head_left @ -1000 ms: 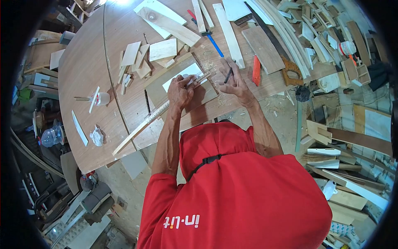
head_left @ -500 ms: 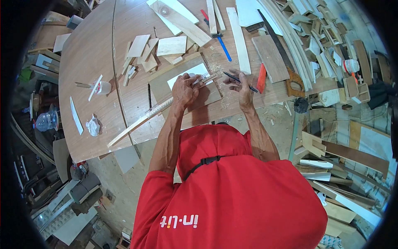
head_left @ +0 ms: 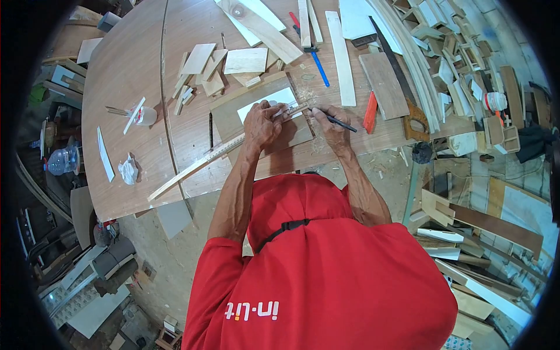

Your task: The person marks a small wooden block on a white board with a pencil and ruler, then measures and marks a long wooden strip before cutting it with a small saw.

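My left hand (head_left: 262, 124) is closed on a long, narrow wooden strip (head_left: 195, 170), pressing it down near its far end. Dark marks like a ruler's scale run along part of the strip. Beneath it are a white sheet (head_left: 249, 109) and a brown board (head_left: 224, 119). My right hand (head_left: 333, 131) grips a dark pencil (head_left: 343, 124), its fingertips close to the strip's far end. Whether the pencil's tip touches the strip cannot be made out. Another dark pencil-like stick (head_left: 210, 131) lies left of the board.
Offcuts (head_left: 246, 60) are piled beyond the board. To the right lie a red-orange tool (head_left: 370, 112), a brown plank (head_left: 385, 87) and a handsaw (head_left: 416, 121). A blue-handled clamp (head_left: 319, 69) rests farther back. On the left stands a white cup (head_left: 146, 116) near crumpled white material (head_left: 128, 170).
My right hand has moved left to the end of the strip, and its fingers have closed more tightly round the pencil. My left hand stays on the strip.
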